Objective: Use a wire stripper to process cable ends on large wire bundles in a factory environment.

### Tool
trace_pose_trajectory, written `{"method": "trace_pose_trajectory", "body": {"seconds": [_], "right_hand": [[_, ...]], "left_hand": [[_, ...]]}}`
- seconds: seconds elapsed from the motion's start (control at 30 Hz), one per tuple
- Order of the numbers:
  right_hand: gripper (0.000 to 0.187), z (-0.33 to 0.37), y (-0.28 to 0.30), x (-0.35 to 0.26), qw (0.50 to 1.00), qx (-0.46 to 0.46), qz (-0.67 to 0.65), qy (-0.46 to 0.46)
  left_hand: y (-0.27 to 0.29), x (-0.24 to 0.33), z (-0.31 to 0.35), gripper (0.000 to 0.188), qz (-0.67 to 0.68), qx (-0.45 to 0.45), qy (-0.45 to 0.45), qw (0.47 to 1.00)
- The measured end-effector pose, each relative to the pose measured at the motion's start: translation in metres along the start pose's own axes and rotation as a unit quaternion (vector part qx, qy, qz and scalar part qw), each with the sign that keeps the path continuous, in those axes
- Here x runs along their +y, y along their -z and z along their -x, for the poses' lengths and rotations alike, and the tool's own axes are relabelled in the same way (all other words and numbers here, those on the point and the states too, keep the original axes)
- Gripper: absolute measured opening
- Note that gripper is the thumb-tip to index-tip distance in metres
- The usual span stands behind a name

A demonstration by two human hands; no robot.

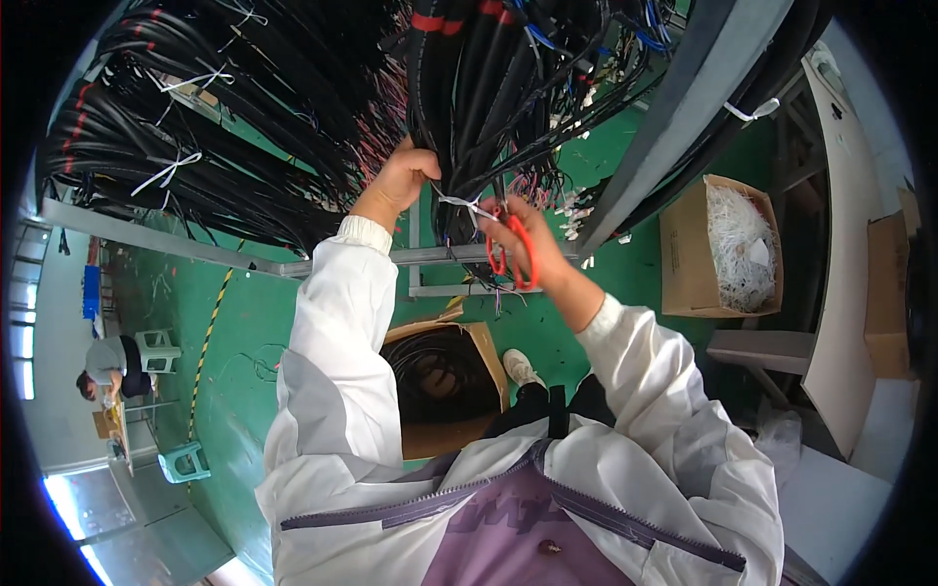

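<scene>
Over green floor (225, 391), beside frame (674, 122) and carton (430, 442), curled left hand (399, 180) against cables (469, 107) (hold unclear), closed right hand (534, 230) round scissors (532, 264).

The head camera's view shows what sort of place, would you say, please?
Probably a wiring workshop: tied black cable bundles rest on a metal frame, and a yellow-and-black striped line marks the green floor.

The black cable bundle (459, 98) is cut off at its top. Left of it, most fingertips of the left hand (399, 183) are hidden.
</scene>
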State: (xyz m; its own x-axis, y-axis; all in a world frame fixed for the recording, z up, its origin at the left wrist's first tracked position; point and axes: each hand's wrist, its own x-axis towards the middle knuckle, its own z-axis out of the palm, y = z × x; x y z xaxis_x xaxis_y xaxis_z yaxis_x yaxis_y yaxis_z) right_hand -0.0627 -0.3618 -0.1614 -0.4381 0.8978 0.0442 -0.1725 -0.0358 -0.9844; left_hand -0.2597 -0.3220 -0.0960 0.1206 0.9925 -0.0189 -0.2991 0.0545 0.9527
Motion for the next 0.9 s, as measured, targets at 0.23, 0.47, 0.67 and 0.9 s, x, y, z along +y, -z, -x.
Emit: {"method": "trace_pose_trajectory", "body": {"seconds": [0.23,0.47,0.67,0.9], "right_hand": [[0.012,-0.010,0.006,-0.010,0.997,0.009,0.076,0.005],[0.014,-0.005,0.031,-0.028,0.976,-0.032,0.214,0.017],[0.015,-0.008,0.039,-0.029,0.990,-0.026,0.141,-0.013],[0.016,-0.016,0.036,-0.035,0.989,-0.025,0.146,0.002]], "left_hand": [[0.003,-0.003,-0.005,0.048,-0.011,-0.012,0.032,0.999],[0.006,-0.014,-0.015,0.044,0.000,-0.065,0.062,0.996],[-0.021,-0.012,0.008,0.043,-0.036,-0.017,0.058,0.998],[-0.087,-0.093,0.084,0.015,-0.469,0.272,-0.190,0.818]]}}
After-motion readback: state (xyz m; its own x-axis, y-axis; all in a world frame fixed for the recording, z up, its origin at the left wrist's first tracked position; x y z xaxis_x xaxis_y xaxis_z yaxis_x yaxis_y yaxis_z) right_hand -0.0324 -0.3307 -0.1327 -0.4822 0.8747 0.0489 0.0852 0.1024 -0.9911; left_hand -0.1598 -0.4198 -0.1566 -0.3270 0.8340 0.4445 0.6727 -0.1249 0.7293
